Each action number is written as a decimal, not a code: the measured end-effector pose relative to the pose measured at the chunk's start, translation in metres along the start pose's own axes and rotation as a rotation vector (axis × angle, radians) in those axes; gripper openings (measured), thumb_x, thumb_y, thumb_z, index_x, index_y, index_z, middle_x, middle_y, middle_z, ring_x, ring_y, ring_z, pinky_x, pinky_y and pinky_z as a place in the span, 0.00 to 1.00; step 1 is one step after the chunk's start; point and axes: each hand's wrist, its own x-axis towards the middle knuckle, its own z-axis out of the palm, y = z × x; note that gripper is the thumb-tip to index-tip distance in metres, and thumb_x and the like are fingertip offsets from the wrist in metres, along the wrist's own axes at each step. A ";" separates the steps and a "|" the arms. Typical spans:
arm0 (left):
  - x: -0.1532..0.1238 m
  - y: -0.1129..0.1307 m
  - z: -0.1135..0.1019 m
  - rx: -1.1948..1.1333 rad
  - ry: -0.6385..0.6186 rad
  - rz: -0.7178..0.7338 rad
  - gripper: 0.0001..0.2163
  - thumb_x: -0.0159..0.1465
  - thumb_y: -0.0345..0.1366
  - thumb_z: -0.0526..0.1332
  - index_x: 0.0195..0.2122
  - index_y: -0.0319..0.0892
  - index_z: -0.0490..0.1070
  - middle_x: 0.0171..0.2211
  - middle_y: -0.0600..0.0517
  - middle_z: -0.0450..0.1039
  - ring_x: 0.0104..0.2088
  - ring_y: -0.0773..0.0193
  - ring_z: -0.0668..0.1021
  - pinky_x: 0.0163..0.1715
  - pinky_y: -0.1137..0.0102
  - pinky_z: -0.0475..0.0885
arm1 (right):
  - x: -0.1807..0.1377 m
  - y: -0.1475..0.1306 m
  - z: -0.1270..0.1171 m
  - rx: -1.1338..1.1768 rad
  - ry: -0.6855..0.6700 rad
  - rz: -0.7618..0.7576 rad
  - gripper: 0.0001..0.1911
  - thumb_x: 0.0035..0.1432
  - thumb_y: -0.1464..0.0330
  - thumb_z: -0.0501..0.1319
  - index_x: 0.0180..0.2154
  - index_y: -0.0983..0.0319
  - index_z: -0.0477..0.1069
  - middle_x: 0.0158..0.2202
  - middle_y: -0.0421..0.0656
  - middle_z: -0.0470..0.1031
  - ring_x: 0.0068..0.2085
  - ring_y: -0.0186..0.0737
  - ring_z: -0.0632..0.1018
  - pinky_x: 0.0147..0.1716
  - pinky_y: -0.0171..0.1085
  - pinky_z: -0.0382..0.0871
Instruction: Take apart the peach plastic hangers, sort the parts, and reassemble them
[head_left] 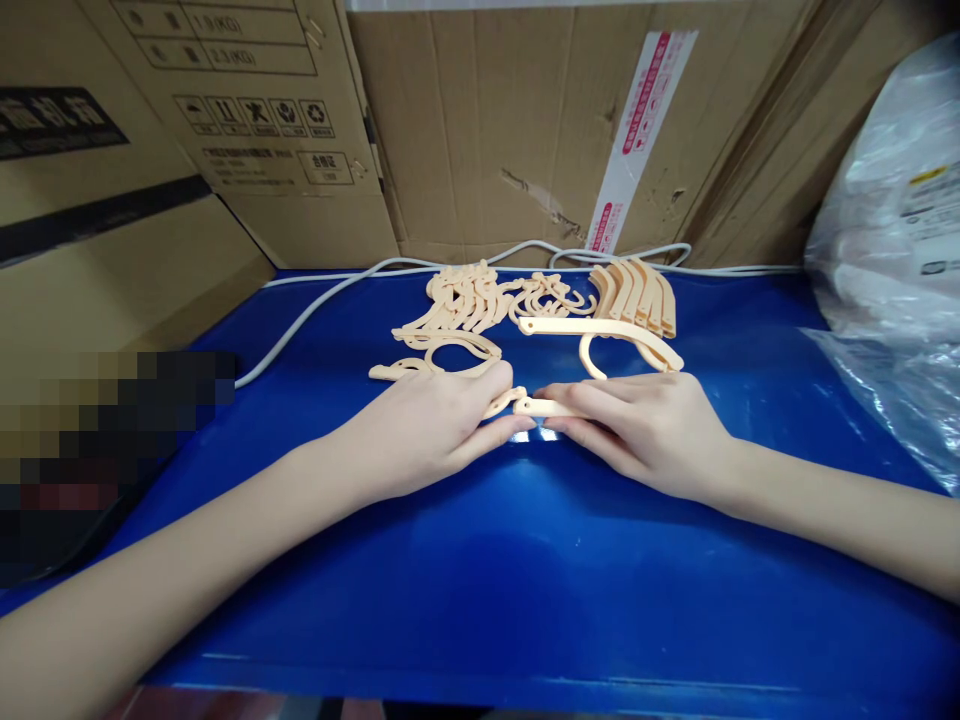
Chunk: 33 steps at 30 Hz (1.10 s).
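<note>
My left hand pinches a beige plastic hanger piece between thumb and fingers; the palm hides most of it. Closed on a beige hanger arm is my right hand, covering its far end. The two pieces meet end to end, with small holes at their tips; I cannot tell if they are joined. Just beyond the right hand lies another curved hanger arm with a hook below it. Past the left hand are flat curved pieces, partly hidden.
Farther back sit a pile of wavy beige pieces, several loose hooks and a row of hanger arms on the blue table. A white cable runs behind. Cardboard boxes and a clear plastic bag border the table.
</note>
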 end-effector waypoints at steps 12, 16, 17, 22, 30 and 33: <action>0.000 0.001 0.003 0.365 0.015 0.089 0.13 0.73 0.43 0.48 0.35 0.42 0.63 0.23 0.52 0.69 0.22 0.60 0.73 0.20 0.71 0.53 | -0.001 0.000 0.001 -0.028 -0.013 -0.030 0.17 0.72 0.63 0.49 0.45 0.61 0.75 0.34 0.40 0.83 0.30 0.31 0.81 0.26 0.32 0.63; 0.000 -0.001 0.007 0.496 0.103 0.171 0.13 0.73 0.42 0.48 0.36 0.41 0.64 0.21 0.53 0.69 0.20 0.60 0.74 0.18 0.71 0.52 | -0.001 0.000 0.002 -0.018 -0.009 -0.030 0.16 0.72 0.63 0.50 0.44 0.62 0.75 0.34 0.40 0.83 0.29 0.32 0.81 0.24 0.32 0.61; 0.000 -0.002 0.008 0.516 0.135 0.196 0.13 0.73 0.42 0.48 0.35 0.41 0.64 0.20 0.53 0.69 0.19 0.60 0.74 0.18 0.71 0.52 | -0.001 0.000 0.002 -0.012 -0.009 -0.029 0.15 0.72 0.63 0.51 0.44 0.61 0.75 0.34 0.40 0.83 0.29 0.33 0.81 0.24 0.33 0.60; -0.001 -0.005 0.012 0.599 0.269 0.305 0.12 0.72 0.36 0.49 0.32 0.41 0.64 0.20 0.53 0.69 0.18 0.61 0.74 0.15 0.70 0.53 | -0.001 0.000 0.003 0.028 -0.022 -0.010 0.14 0.71 0.63 0.53 0.43 0.61 0.75 0.34 0.38 0.83 0.27 0.33 0.81 0.22 0.34 0.59; -0.002 -0.002 0.010 0.779 0.376 0.414 0.13 0.71 0.33 0.48 0.28 0.42 0.62 0.19 0.53 0.68 0.17 0.63 0.74 0.15 0.70 0.57 | 0.001 0.005 0.003 0.186 -0.158 0.041 0.17 0.71 0.61 0.51 0.45 0.60 0.76 0.25 0.39 0.79 0.23 0.34 0.76 0.23 0.33 0.60; -0.002 -0.001 0.010 0.744 0.389 0.402 0.11 0.70 0.34 0.50 0.29 0.42 0.63 0.20 0.53 0.69 0.18 0.63 0.75 0.16 0.70 0.59 | 0.001 0.007 0.003 0.232 -0.165 0.055 0.17 0.71 0.61 0.52 0.47 0.59 0.76 0.28 0.40 0.80 0.24 0.34 0.78 0.24 0.33 0.61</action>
